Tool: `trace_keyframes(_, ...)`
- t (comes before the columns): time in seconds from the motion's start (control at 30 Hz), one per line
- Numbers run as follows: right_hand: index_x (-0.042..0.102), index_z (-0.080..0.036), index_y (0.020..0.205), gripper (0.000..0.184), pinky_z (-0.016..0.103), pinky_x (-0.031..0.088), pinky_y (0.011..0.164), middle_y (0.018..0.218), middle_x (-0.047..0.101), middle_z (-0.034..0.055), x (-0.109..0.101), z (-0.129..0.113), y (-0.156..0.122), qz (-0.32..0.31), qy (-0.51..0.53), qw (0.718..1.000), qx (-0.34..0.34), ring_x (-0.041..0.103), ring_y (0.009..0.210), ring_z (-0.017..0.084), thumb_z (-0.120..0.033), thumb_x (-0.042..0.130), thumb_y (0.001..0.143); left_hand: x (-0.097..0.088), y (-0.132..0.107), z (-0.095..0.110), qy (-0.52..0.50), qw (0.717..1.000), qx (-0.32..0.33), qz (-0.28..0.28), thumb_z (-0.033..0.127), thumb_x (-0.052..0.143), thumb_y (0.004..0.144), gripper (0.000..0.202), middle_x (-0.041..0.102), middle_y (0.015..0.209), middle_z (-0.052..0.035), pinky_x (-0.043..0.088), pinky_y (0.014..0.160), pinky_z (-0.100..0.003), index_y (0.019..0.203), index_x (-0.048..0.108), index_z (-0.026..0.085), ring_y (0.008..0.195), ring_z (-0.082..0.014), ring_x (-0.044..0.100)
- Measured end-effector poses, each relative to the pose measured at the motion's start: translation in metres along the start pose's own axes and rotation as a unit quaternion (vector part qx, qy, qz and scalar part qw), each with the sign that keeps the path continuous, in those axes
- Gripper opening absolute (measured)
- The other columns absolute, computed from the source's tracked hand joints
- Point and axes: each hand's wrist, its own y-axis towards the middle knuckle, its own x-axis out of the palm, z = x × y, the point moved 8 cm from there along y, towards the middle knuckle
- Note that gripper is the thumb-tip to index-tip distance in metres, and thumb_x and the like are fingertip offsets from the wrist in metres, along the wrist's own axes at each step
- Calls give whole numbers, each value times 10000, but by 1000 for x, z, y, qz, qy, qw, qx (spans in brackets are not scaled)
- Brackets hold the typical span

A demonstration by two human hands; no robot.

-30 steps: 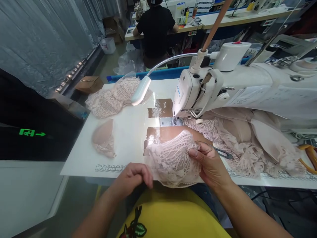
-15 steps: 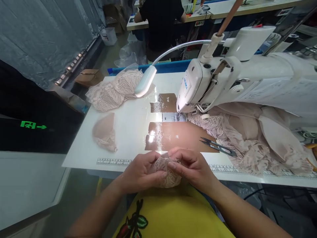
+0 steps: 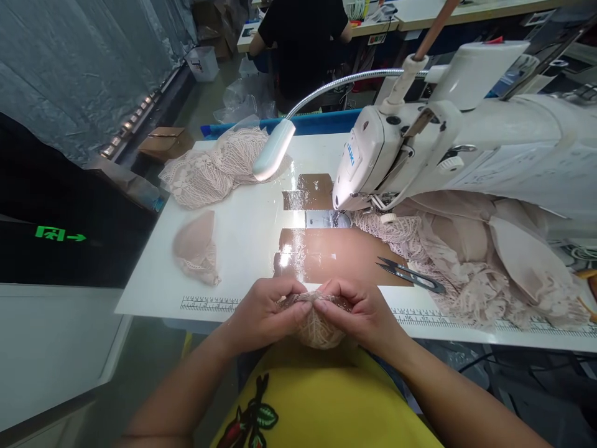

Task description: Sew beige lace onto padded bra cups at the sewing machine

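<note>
A piece of beige lace fabric point(image 3: 319, 330) is pinched along its upper edge between my two hands, at the front edge of the sewing table. My left hand point(image 3: 273, 314) grips it with thumb and fingers from the left. From the right, my right hand point(image 3: 357, 314) does the same, the thumb tips almost meeting. The lower part of the lace hangs rounded below my thumbs. Beyond my hands stands a white sewing machine point(image 3: 368, 158). Black thread snips point(image 3: 410, 275) lie to the right of my right hand. A beige cup piece with lace point(image 3: 196, 246) lies on the left.
Bundled lace point(image 3: 214, 165) sits at the table's back left, under a lamp point(image 3: 274, 151) on a bent neck. A heap of beige lace pieces point(image 3: 480, 267) covers the right side. A printed ruler point(image 3: 205, 303) runs along the front edge. A person in black point(image 3: 305, 50) sits beyond.
My left thumb has moved up and right to the lace's upper edge, near my right thumb. The lace's edge is now drawn out straighter between my hands.
</note>
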Motion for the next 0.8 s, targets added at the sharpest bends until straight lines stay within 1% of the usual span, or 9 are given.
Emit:
trace_keyframes(0.07,622,-190,690,243,253,417,530,640,628,19,-7,2,3,7,-6,1000,0,542,582,139,-409,644,793,1,2,-4,-30,999,-11,2,345,549,885,226,547,710,-11,376,593,-229,840,612,132,641,-117,461)
trace_keyframes(0.13,642,-191,776,222,258,450,584,727,651,28,-12,0,6,9,22,1000,-15,576,654,150,-412,666,778,1,3,-7,-48,999,-20,9,350,558,877,229,535,705,-6,371,594,-227,825,603,132,640,-113,453)
trace_keyframes(0.2,654,-195,885,244,268,469,650,843,668,43,-13,-3,8,-8,42,999,-31,597,749,167,-402,693,760,4,5,-7,-56,998,-23,6,349,555,876,230,532,709,-7,371,598,-229,823,598,130,644,-114,451)
trace_keyframes(0.23,656,-195,891,246,265,462,643,838,664,41,-11,-4,9,-23,36,999,-30,590,744,164,-402,691,764,5,6,-7,-57,998,-23,2,348,550,879,232,528,708,-7,368,594,-229,822,597,129,644,-113,446)
trace_keyframes(0.37,619,-178,715,291,237,356,494,597,536,-10,-6,-1,7,-56,7,998,5,445,545,108,-452,620,812,11,11,-5,-68,997,-19,-18,339,557,873,217,483,697,3,353,577,-219,813,579,132,637,-104,417)
trace_keyframes(0.57,589,-172,718,320,230,335,480,587,481,-25,-10,9,5,-65,97,992,41,409,533,95,-479,655,778,18,17,-9,-192,979,-48,-56,354,660,807,238,531,712,-3,380,570,-215,869,602,132,624,-102,469)
trace_keyframes(0.67,592,-166,698,332,227,319,482,573,478,-30,-9,14,9,-66,143,986,63,399,528,88,-481,686,748,24,22,-19,-248,965,-81,-28,357,686,788,253,531,648,4,370,559,-210,753,609,119,593,-93,469)
trace_keyframes(0.73,602,-161,687,333,227,328,499,577,493,-29,-10,18,13,-58,162,982,75,414,539,87,-476,699,734,27,26,-29,-316,941,-121,2,353,727,743,277,527,601,15,368,528,-203,693,577,125,543,-84,470)
trace_keyframes(0.8,627,-159,715,316,234,366,542,625,542,-15,-16,22,16,-42,171,981,84,459,581,97,-464,713,724,22,27,-37,-377,913,-153,44,336,750,702,271,553,595,12,400,522,-212,703,576,128,515,-90,497)
